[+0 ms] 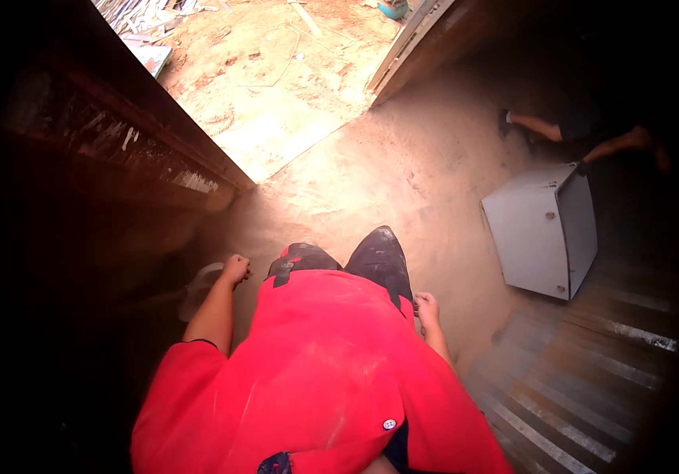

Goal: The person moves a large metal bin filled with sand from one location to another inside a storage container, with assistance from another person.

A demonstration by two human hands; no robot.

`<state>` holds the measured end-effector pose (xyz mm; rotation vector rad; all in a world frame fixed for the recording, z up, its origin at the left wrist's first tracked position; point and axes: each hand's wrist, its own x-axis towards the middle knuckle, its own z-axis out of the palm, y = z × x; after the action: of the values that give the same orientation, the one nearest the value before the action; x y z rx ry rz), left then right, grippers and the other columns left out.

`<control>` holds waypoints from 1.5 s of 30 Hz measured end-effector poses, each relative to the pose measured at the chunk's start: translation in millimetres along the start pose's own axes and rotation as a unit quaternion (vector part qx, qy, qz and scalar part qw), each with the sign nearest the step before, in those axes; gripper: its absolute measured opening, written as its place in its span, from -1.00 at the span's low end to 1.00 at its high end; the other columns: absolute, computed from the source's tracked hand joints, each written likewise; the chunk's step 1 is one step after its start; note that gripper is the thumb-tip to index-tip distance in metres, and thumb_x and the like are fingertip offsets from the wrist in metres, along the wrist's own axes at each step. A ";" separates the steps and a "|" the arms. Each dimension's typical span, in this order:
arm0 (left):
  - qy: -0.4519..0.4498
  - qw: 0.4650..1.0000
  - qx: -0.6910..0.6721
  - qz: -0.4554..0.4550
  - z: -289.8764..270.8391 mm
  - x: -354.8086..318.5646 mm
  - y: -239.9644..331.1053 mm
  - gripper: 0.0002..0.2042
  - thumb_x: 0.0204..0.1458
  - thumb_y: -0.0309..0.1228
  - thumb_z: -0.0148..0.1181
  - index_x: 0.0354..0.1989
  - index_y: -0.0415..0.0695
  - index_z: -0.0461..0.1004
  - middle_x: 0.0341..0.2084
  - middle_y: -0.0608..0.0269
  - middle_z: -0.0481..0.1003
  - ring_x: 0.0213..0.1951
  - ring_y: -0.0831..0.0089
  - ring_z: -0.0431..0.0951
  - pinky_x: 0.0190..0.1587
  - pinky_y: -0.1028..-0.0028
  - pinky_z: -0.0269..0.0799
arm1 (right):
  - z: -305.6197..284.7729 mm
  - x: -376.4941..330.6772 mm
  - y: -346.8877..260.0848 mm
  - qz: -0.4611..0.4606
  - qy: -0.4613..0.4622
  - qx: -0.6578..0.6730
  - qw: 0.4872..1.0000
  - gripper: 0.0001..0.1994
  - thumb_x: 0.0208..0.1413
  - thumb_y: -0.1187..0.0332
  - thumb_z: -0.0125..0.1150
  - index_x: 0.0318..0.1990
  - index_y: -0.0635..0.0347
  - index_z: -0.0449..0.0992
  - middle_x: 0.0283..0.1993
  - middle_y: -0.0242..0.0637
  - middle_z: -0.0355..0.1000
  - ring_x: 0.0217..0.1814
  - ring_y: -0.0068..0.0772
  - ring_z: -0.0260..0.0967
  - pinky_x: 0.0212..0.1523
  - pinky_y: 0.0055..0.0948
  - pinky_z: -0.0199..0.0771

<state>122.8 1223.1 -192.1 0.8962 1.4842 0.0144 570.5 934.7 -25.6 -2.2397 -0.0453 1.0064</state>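
Note:
My left hand (236,269) hangs beside my left thigh, its fingers loosely curled, with no object visible in it. Behind that hand, in shadow, is a pale rounded object (199,286) whose kind I cannot make out. At my right thigh, my right hand (427,308) hangs with its fingers slightly bent and a little apart, showing nothing held. Both hands lie close to my dark trousers (383,261), below a red shirt (323,355).
A white box-like cabinet (525,229) stands tilted on the right, beside another person's bare legs (535,124). Ridged metal sheeting (568,387) lies in front of it. Ahead, a doorway between a dark door (118,126) and a frame (409,51) opens onto sunlit dirt (276,71).

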 end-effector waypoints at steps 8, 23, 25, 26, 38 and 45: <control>0.010 0.996 -0.034 -0.081 46.2 -50.8 -56.3 -0.84 -0.02 -0.34 -0.03 -0.35 -0.17 0.35 -0.59 0.19 0.43 -0.63 0.42 0.40 -0.65 0.44 0.22 | -8.9 79.5 -48.2 -0.047 -0.077 -0.106 0.990 -0.79 -0.01 0.45 0.02 -0.18 0.25 0.42 -0.42 -0.31 0.40 -0.51 -0.53 0.33 -0.56 -0.56 0.32; 0.007 0.988 -0.056 0.142 139.9 -43.0 228.3 -0.81 -0.01 -0.34 0.00 -0.33 -0.21 0.37 -0.47 0.18 0.48 -0.52 0.47 0.45 -0.45 0.47 0.35 | -99.1 156.4 -31.2 -0.007 -0.067 0.007 0.998 -0.85 -0.02 0.43 0.05 -0.26 0.21 0.43 -0.51 -0.37 0.36 -0.56 -0.55 0.30 -0.59 -0.56 0.27; 0.026 0.984 -0.020 0.173 155.4 -71.2 254.2 -0.80 -0.02 -0.35 0.03 -0.34 -0.25 0.38 -0.48 0.18 0.49 -0.49 0.46 0.46 -0.37 0.45 0.42 | -114.9 136.0 -13.9 0.004 -0.054 0.001 0.999 -0.93 -0.06 0.49 -0.02 -0.41 0.21 0.40 -0.58 -0.34 0.32 -0.64 -0.55 0.27 -0.73 -0.59 0.17; 0.029 0.985 -0.018 0.169 160.7 -69.7 249.8 -0.81 -0.02 -0.36 0.03 -0.35 -0.25 0.38 -0.48 0.18 0.49 -0.49 0.46 0.46 -0.38 0.46 0.41 | -126.2 136.7 -3.3 0.004 -0.092 -0.037 0.995 -0.92 -0.07 0.48 -0.05 -0.46 0.22 0.40 -0.63 -0.35 0.29 -0.66 -0.51 0.25 -0.76 -0.55 0.14; 0.189 0.972 -0.117 -0.070 175.0 -154.1 12.5 -0.82 -0.07 -0.35 0.08 -0.40 -0.22 0.40 -0.59 0.21 0.46 -0.60 0.46 0.44 -0.52 0.42 0.38 | -96.4 260.0 -116.2 -0.030 -0.214 -0.134 0.967 -0.78 0.00 0.41 -0.03 -0.18 0.22 0.36 -0.45 -0.30 0.36 -0.54 -0.47 0.34 -0.60 -0.50 0.38; 0.285 0.924 -0.248 -0.056 212.5 -214.0 -27.7 -0.81 -0.08 -0.34 0.07 -0.37 -0.20 0.42 -0.57 0.23 0.47 -0.59 0.47 0.45 -0.51 0.43 0.38 | -2.9 268.7 -266.1 -0.142 -0.269 -0.156 0.940 -0.78 0.05 0.47 -0.06 -0.12 0.27 0.31 -0.45 -0.28 0.34 -0.55 -0.52 0.30 -0.65 -0.65 0.29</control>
<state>257.6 985.5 -61.2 0.3982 1.9450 0.5858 822.0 1216.6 -42.0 -2.0690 -0.7946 1.4931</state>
